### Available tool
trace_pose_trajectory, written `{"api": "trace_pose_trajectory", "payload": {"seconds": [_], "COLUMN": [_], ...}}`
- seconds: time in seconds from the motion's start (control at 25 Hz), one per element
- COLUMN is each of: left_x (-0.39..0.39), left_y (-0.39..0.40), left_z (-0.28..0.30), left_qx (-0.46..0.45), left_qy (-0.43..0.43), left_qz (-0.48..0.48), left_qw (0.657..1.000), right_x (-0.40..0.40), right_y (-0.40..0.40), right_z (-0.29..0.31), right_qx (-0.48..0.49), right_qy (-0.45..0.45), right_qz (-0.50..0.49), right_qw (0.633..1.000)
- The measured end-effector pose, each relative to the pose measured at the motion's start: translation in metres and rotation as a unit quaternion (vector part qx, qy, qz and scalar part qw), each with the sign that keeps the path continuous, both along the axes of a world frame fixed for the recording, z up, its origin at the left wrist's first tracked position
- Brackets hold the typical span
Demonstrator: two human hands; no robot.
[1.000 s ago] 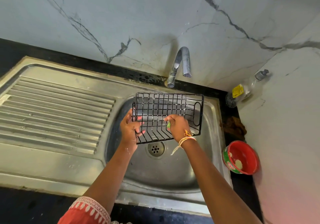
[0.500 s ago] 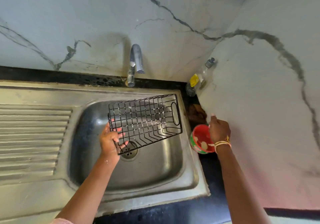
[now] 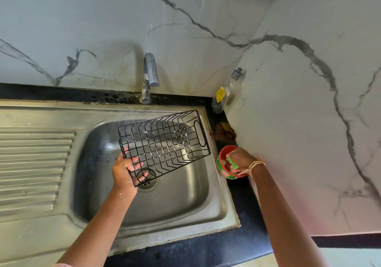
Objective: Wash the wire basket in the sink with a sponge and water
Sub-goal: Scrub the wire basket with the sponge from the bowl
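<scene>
A black wire basket [image 3: 165,143] hangs tilted over the steel sink [image 3: 185,209], above the drain. My left hand [image 3: 124,171] grips its near left corner, fingers curled through the wires. My right hand [image 3: 241,160] is over a red and green soap tub [image 3: 222,170] on the black counter right of the sink. It pinches a small green sponge [image 3: 232,163] down into the tub. White soap flecks cling to the basket wires.
The tap [image 3: 151,74] stands behind the sink with no water running. A clear bottle with a yellow label [image 3: 223,95] leans in the wall corner. A brown rag [image 3: 223,131] lies behind the tub. A ribbed drainboard [image 3: 33,163] fills the left.
My right hand left the basket, swung right with the sponge and came down into the soap tub. My left hand alone holds the basket, which has tilted up on its right side.
</scene>
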State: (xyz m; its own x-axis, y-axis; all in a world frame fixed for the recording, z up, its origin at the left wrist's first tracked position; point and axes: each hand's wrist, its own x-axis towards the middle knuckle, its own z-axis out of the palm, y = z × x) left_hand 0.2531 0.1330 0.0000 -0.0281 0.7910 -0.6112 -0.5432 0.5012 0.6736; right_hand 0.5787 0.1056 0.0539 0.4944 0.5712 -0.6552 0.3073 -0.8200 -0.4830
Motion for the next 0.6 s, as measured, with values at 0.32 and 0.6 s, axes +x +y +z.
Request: {"api": "trace_pose_trajectory", "payload": {"seconds": [0.32, 0.6], "left_x": [-0.003, -0.005], "left_y": [0.007, 0.01], "left_z": [-0.003, -0.008], "left_qx": [-0.014, -0.021], "left_qy": [0.009, 0.008], "left_qz": [0.009, 0.014], "left_qw": [1.0, 1.0], "right_x": [-0.013, 0.001], "right_y": [-0.018, -0.014], "right_z": [-0.018, -0.019], "right_qx": [0.242, 0.1], "right_qy": [-0.188, -0.253], "right_qz": [0.078, 0.253], "right_qw": [0.949, 0.928]}}
